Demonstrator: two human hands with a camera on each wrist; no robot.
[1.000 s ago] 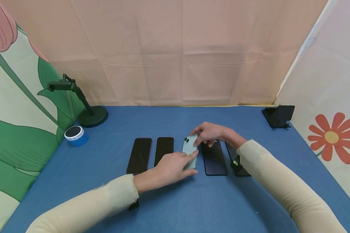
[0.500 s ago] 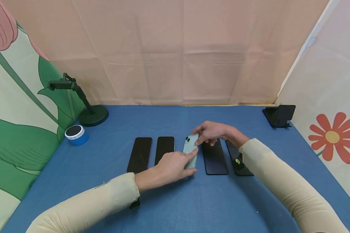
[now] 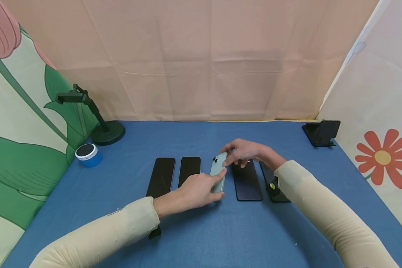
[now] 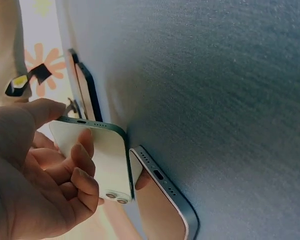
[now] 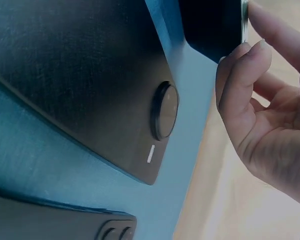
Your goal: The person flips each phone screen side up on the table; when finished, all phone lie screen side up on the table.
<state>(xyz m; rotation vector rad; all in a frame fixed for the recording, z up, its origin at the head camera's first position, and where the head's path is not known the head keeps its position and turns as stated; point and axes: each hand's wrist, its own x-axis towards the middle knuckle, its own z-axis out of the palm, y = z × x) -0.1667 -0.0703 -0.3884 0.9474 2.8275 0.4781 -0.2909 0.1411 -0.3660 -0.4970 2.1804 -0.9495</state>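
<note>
A light-blue phone point(image 3: 217, 163) with its camera side up is held between both hands above the blue table. My left hand point(image 3: 197, 190) holds its lower end; in the left wrist view, the thumb lies at the charging-port edge and curled fingers point(image 4: 85, 162) touch the back. My right hand point(image 3: 242, 152) pinches the upper right edge, and the phone's dark side point(image 5: 210, 25) faces the right wrist camera. On the left lie two face-up phones, one black point(image 3: 160, 176) and one partly covered by my left hand point(image 3: 189, 168).
A dark phone point(image 3: 248, 184) with a round camera bump point(image 5: 168, 111) lies under my right hand. Another dark phone point(image 3: 265, 172) is partly hidden by the right wrist. Farther out stand a black stand point(image 3: 107, 133), a blue-and-white tub point(image 3: 88, 156) and a small black holder point(image 3: 321, 133).
Both hands keep their hold on the light-blue phone. Its lower end and my left fingertips have shifted very slightly to the left and up.
</note>
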